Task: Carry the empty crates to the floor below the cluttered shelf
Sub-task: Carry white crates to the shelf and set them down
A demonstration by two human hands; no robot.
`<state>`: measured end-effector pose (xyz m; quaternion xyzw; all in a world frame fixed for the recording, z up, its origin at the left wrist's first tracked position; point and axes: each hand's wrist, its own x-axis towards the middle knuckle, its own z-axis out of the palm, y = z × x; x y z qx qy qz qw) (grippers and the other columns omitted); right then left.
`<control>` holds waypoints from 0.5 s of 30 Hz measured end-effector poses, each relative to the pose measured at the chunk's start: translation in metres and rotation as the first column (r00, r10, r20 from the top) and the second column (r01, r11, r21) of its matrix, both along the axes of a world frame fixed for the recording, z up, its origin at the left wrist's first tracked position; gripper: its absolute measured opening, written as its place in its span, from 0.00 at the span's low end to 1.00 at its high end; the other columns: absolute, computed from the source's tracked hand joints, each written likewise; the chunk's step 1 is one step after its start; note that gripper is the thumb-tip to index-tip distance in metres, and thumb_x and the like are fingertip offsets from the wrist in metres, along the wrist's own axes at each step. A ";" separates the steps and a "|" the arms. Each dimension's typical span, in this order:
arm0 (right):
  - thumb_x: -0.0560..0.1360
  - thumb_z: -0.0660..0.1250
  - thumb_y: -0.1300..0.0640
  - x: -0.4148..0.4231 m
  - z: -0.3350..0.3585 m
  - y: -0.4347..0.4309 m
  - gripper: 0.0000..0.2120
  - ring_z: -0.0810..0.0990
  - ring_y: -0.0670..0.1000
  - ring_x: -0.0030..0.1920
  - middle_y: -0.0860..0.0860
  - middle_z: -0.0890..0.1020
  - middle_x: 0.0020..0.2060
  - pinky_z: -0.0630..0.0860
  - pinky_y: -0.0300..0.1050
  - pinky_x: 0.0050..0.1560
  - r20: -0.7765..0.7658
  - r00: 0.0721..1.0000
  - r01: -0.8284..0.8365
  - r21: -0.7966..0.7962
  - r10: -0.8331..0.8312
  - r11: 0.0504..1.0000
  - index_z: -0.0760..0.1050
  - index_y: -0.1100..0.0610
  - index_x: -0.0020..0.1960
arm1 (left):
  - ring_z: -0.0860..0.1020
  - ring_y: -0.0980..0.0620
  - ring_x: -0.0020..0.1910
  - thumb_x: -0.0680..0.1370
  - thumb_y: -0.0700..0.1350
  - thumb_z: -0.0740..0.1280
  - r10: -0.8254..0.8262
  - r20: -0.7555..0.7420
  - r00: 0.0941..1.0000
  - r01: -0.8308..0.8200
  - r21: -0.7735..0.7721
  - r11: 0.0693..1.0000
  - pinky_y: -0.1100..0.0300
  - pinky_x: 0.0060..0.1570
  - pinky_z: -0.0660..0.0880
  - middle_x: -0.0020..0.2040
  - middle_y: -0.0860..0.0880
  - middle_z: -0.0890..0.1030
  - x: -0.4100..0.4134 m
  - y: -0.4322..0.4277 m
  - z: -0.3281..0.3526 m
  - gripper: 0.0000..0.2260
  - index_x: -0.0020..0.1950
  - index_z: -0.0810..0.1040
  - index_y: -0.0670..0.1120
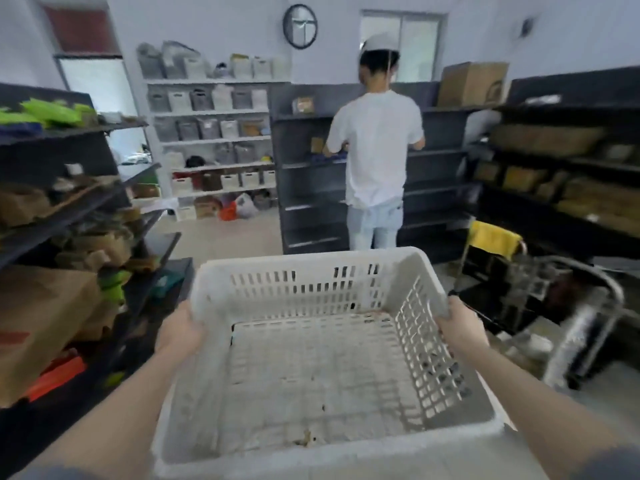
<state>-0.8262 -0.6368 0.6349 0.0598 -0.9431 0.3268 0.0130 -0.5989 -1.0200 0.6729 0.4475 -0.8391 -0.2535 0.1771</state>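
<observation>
An empty white slotted plastic crate (pixel 311 368) fills the lower middle of the head view, held up in front of me. My left hand (pixel 178 332) grips its left rim near the far corner. My right hand (pixel 462 327) grips the right rim near the far corner. The crate holds nothing but a few specks of dirt on its floor. A dark shelf (pixel 69 209) cluttered with cardboard, brown paper and green items stands along my left side, close to the crate.
A person in a white shirt (pixel 375 150) stands ahead, back turned, at a dark shelf unit (pixel 311 188). A metal trolley (pixel 571 306) with a yellow cloth is at the right. White shelves of bins (pixel 214 133) line the far wall. Bare floor (pixel 221 237) lies ahead left.
</observation>
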 end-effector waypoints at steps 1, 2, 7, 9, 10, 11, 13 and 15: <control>0.76 0.61 0.59 -0.001 0.005 0.034 0.06 0.80 0.59 0.39 0.58 0.80 0.40 0.78 0.52 0.38 0.002 0.999 0.045 0.004 -0.045 0.999 0.66 0.58 0.51 | 0.78 0.39 0.50 0.76 0.39 0.64 -0.052 -0.016 0.998 0.053 0.019 0.998 0.53 0.46 0.74 0.55 0.36 0.80 -0.018 0.025 0.007 0.12 0.59 0.75 0.39; 0.76 0.61 0.59 -0.001 0.008 0.068 0.06 0.81 0.59 0.38 0.58 0.80 0.40 0.79 0.52 0.38 0.007 0.996 0.089 0.004 -0.089 0.996 0.66 0.56 0.52 | 0.78 0.39 0.51 0.75 0.37 0.65 -0.104 -0.030 0.994 0.105 0.035 0.994 0.54 0.46 0.72 0.54 0.35 0.80 -0.038 0.049 0.011 0.12 0.58 0.76 0.39; 0.76 0.59 0.59 0.004 0.017 0.249 0.05 0.79 0.58 0.37 0.53 0.77 0.37 0.74 0.46 0.32 0.006 0.944 0.328 0.050 -0.328 0.943 0.68 0.56 0.52 | 0.80 0.35 0.54 0.65 0.33 0.69 -0.385 0.018 0.923 0.379 0.144 0.914 0.54 0.48 0.75 0.53 0.32 0.81 -0.162 0.163 0.005 0.15 0.51 0.80 0.34; 0.75 0.60 0.58 0.016 0.018 0.320 0.07 0.80 0.57 0.37 0.54 0.79 0.38 0.74 0.45 0.33 0.014 0.899 0.436 0.075 -0.438 0.897 0.71 0.57 0.51 | 0.80 0.37 0.53 0.64 0.32 0.70 -0.486 0.101 0.868 0.473 0.131 0.871 0.49 0.53 0.78 0.53 0.34 0.82 -0.200 0.231 0.009 0.17 0.52 0.80 0.35; 0.74 0.61 0.57 0.026 0.019 0.355 0.07 0.80 0.56 0.36 0.55 0.81 0.39 0.75 0.45 0.34 0.022 0.872 0.487 0.071 -0.490 0.870 0.71 0.57 0.50 | 0.80 0.38 0.53 0.64 0.32 0.71 -0.537 0.130 0.833 0.524 0.125 0.843 0.49 0.53 0.78 0.52 0.36 0.82 -0.211 0.271 0.013 0.16 0.51 0.80 0.35; 0.73 0.62 0.56 0.035 0.020 0.389 0.07 0.81 0.56 0.34 0.55 0.82 0.38 0.76 0.46 0.35 0.021 0.840 0.541 0.060 -0.543 0.839 0.72 0.57 0.49 | 0.80 0.39 0.52 0.64 0.31 0.70 -0.583 0.143 0.800 0.569 0.125 0.813 0.51 0.52 0.78 0.51 0.37 0.82 -0.223 0.312 0.018 0.15 0.50 0.80 0.36; 0.72 0.61 0.55 0.051 0.022 0.457 0.06 0.81 0.55 0.29 0.55 0.82 0.36 0.78 0.46 0.32 0.028 0.768 0.639 0.034 -0.639 0.769 0.72 0.56 0.47 | 0.79 0.40 0.50 0.65 0.29 0.68 -0.661 0.146 0.736 0.642 0.157 0.750 0.54 0.46 0.75 0.48 0.37 0.80 -0.244 0.392 0.024 0.12 0.48 0.79 0.36; 0.72 0.60 0.57 0.067 0.022 0.517 0.05 0.81 0.55 0.27 0.55 0.81 0.34 0.78 0.46 0.30 0.039 0.700 0.713 0.024 -0.713 0.701 0.72 0.56 0.47 | 0.79 0.40 0.50 0.65 0.28 0.68 -0.720 0.143 0.679 0.700 0.168 0.694 0.55 0.44 0.74 0.47 0.38 0.80 -0.272 0.463 0.023 0.15 0.51 0.80 0.36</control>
